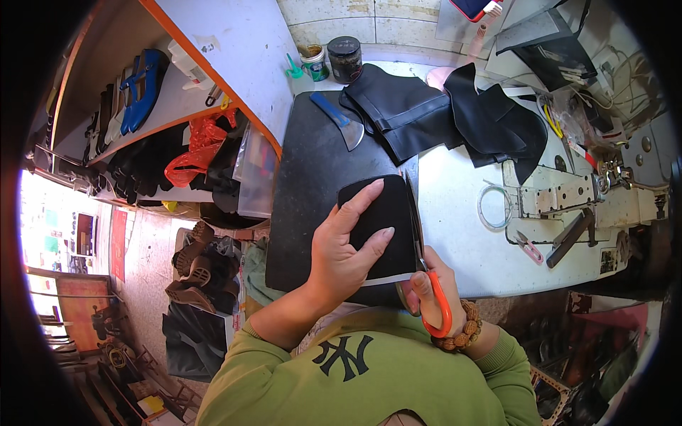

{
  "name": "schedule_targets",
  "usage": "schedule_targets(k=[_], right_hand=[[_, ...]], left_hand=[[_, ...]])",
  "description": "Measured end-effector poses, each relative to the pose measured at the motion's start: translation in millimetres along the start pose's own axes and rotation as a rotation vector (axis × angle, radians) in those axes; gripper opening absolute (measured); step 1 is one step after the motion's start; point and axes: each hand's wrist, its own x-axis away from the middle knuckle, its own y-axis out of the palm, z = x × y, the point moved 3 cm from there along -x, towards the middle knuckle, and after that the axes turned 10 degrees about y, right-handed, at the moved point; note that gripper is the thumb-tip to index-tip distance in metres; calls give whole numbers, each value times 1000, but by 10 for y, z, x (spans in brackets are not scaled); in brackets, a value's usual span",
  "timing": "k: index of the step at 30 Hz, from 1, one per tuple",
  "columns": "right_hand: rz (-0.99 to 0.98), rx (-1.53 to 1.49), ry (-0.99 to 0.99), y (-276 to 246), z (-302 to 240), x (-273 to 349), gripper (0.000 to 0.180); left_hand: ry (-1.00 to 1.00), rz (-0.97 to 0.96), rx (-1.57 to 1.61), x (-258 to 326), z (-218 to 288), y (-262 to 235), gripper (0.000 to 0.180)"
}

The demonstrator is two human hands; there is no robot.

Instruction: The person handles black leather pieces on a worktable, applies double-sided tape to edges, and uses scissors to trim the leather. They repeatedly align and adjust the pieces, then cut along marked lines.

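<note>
My left hand (339, 250) grips a black rounded-corner piece of sheet material (392, 204) over the table's front edge. Its index finger and thumb lie spread on top of the piece; the other fingers are mostly hidden. A pale strip shows along the piece's near edge. Around a pair of scissors with orange handles (442, 307), my right hand (439, 275) is closed. The scissor blades point away from me along the right edge of the black piece. How far apart the blades are is hard to see.
Beyond the hands, a blue-handled curved knife (332, 113) lies on a dark mat (298, 192). Black leather pieces (408, 113) are piled at the back. On the right are thread snips (529, 247), a coil of clear tubing (493, 206) and a sewing machine (561, 195). Shoe shelves (153, 128) stand left.
</note>
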Motion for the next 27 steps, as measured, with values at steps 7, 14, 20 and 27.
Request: schedule_targets(k=[7,14,20,27], right_hand=[[3,-52,59,-56,73,11,57],[-166,32,-21,-57,138,60,80],[-190,170,68,-37,103,97,83],[-175,79,115,-32,149,73,71]], left_hand=[[5,31,-50,-13,-39,-50,56],[42,122,-142,-90,-119,-159,55],[63,176,-105,-110,-138,-166,54],[54,181,-104,-111,-132,-152,53]])
